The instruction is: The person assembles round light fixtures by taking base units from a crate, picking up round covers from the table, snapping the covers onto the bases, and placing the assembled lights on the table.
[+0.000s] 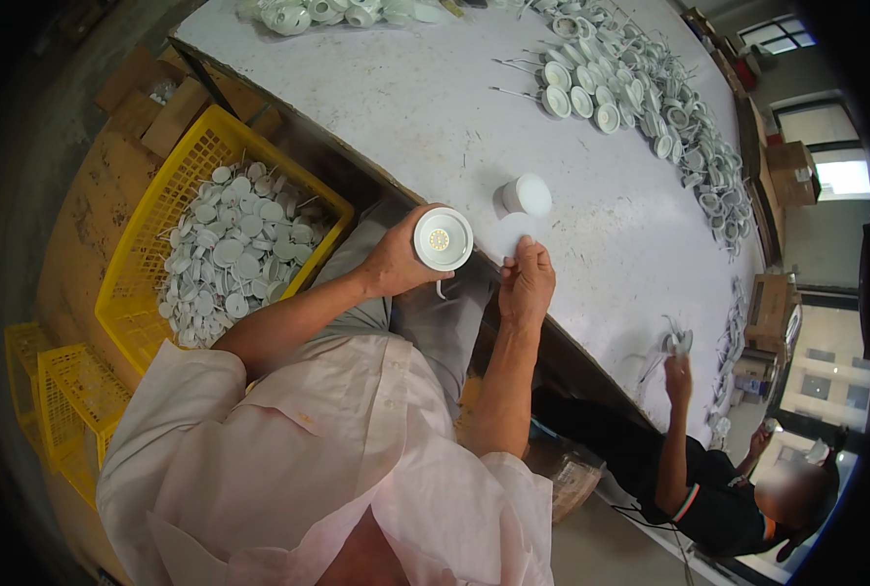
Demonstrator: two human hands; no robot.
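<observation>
My left hand (393, 258) is wrapped round a white round LED downlight (457, 256), its open face turned up. Yellow LED dots show on a plate inside it, and a short white wire hangs below. Just to the right, my right hand (528, 285) pinches a thin, translucent white disc (513, 230) between thumb and fingers. The disc is apart from the downlight, over the table's near edge. Beyond it on the table is a stack of similar white discs (530, 194).
On the white table (376, 107), many wired downlights (606, 93) lie heaped at the far right. Bagged white parts (327, 12) lie at the far edge. A yellow basket (127, 283) full of downlights stands at my left. A co-worker (718, 508) sits at the right, holding a lamp part.
</observation>
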